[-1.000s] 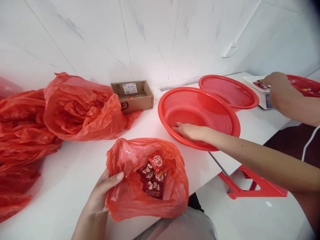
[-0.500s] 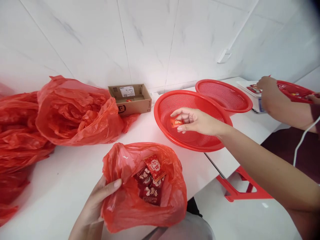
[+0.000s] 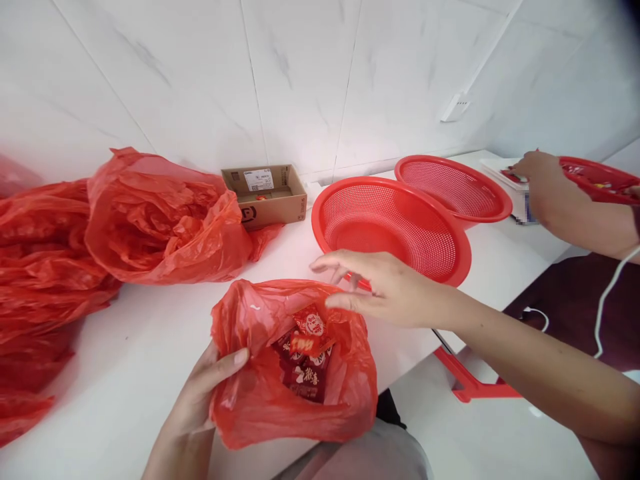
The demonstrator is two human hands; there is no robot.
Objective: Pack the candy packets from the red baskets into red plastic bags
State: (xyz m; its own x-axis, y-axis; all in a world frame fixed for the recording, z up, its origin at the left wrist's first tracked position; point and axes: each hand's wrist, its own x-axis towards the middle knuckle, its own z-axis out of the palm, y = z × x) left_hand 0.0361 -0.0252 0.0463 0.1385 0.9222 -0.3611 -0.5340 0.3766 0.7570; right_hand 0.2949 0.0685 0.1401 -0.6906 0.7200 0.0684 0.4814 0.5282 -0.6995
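My left hand (image 3: 207, 380) grips the left side of a red plastic bag (image 3: 250, 420), thumb over its rim. The bag's mouth faces up, and several wrapped sweets (image 3: 306, 377) in dark red and bright red wrappers lie inside. On top of them is a small orange-red packet (image 3: 305, 344). Over the bag's far right rim hovers my right hand (image 3: 383, 287), fingers apart with nothing between them. Just behind it stands a red perforated plastic basket (image 3: 345, 200), whose visible bottom shows no packets.
Behind it is a second red basket (image 3: 450, 170). A cardboard box (image 3: 275, 212) stands against the wall, left of the baskets. Crumpled red bags (image 3: 165, 227) fill the table's left side. At right, a co-worker's hand (image 3: 543, 173) reaches beside another basket (image 3: 600, 180); a red stool (image 3: 480, 390) stands below.
My right hand has come from over the basket to the bag and opened. The orange-red packet it held now lies on the sweets in the bag.
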